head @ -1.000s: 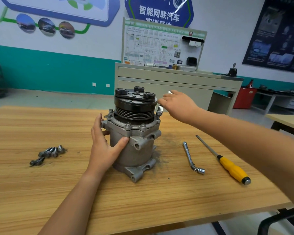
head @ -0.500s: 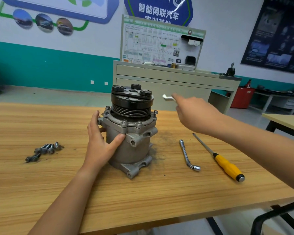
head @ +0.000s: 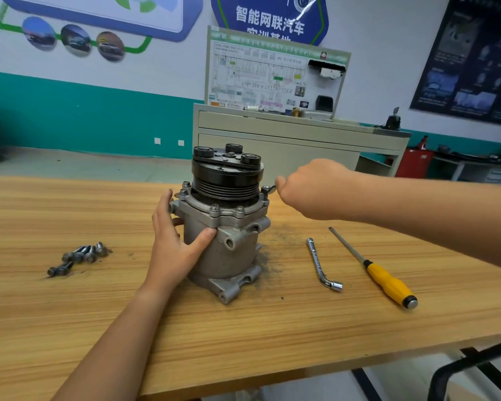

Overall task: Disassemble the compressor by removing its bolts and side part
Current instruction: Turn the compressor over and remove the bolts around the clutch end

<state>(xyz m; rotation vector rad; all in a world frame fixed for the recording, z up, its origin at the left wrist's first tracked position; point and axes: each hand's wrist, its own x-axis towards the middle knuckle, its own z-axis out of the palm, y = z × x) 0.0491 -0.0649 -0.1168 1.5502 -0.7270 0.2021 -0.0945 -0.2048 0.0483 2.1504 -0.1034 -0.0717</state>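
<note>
**A:** Where is the compressor?

**B:** The compressor (head: 229, 253) stands upright near the middle of the wooden table (head: 243, 337); its black pulley (head: 227, 176) is on top and the grey housing sits below; dark grit lies on the wood just beside its base, on the right.

**A:** And the hands?

**B:** They are well apart, one on each side of it; the left hand (head: 175, 247) lies against the left of the housing, with its fingers straight along the side and its thumb pressed on the front just under the flange; the right hand (head: 310, 189) is curled into a fist near the flange's right edge, closed round a small spanner (head: 271, 188); only the silvery tip of that tool shows, meeting a bolt head (head: 264, 190) on that edge.

**A:** Are there bolts in the flange?

**B:** Yes; flange bolts (head: 214, 209) sit in the rim at the front and on the left; a cluster of loose bolts (head: 80, 254) lies on the table well to the left of the compressor.

**A:** What else is on the table?

**B:** An L-shaped socket wrench (head: 318, 260) lies flat to the right of the compressor; near it is a screwdriver (head: 388, 282) with a yellow handle, its shaft pointing away from the person; no hand touches either one.
</note>
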